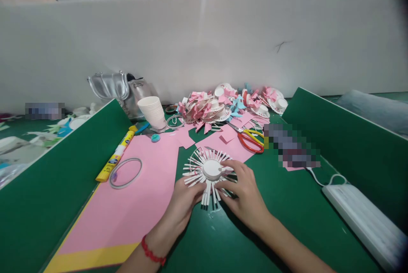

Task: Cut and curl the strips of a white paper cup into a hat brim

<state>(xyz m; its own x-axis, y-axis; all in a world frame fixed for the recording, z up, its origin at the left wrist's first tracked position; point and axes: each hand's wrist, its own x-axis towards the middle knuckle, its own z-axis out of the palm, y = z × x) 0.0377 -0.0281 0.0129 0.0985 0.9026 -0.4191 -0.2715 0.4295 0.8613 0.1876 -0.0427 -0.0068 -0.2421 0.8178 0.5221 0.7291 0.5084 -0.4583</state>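
Observation:
A white paper cup (212, 170), its wall cut into many narrow strips that fan out around the round base, is between my hands above the green table. My left hand (188, 196) grips the strips at the lower left, thumb on top and the other fingers mostly hidden beneath. On the right side, my right hand (240, 188) has its fingers closed on several strips near the base. Just behind the cup lie pink paper pieces (216, 139) and scissors (251, 140) with red and yellow handles.
Pink sheets (149, 209) with a yellow one under them cover the left side, with a glue tube (116, 154) and a ring (126, 173). Behind stand stacked paper cups (152, 113) and a pile of finished-looking paper crafts (207, 109). Green dividers (344, 145) flank the table; a face mask (366, 218) lies right.

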